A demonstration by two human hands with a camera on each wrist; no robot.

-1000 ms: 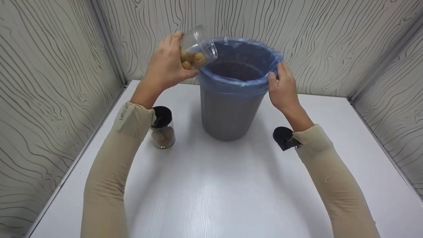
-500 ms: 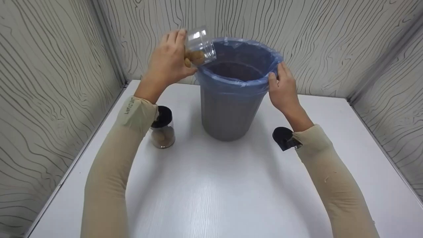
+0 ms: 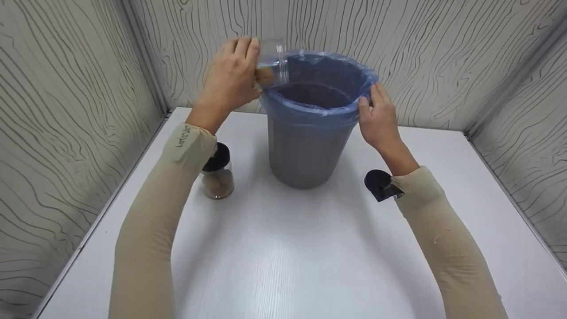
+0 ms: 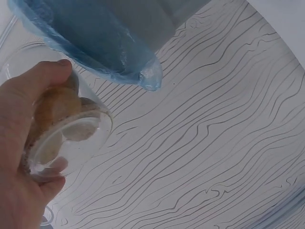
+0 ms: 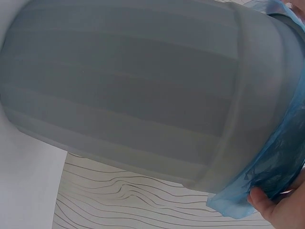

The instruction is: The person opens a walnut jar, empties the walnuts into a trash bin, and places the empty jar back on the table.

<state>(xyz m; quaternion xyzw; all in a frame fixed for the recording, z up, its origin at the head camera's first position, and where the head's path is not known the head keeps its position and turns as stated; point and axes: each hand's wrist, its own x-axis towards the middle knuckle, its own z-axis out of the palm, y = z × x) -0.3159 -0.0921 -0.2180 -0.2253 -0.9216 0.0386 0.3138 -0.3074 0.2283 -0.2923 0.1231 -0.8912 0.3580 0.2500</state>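
Observation:
My left hand grips a clear jar from its base end, holding it nearly horizontal at the left rim of a grey bin. The jar's mouth faces the bin's opening. Inside lie several round brown pieces, which resemble walnuts; their exact kind is unclear. A blue bin bag lines the bin and folds over its rim. At the right rim, my right hand pinches the bag, thumb outside. The bottom of the bin is hidden.
A second jar with a black lid and brown contents stands upright on the white table, left of the bin. Beside the right sleeve is a black rounded object. Patterned walls enclose the table's back and sides.
My left hand has shifted slightly right and tipped the jar, bringing its mouth over the bin's rim. The brown pieces have shifted inside. My right hand stays almost still on the bag.

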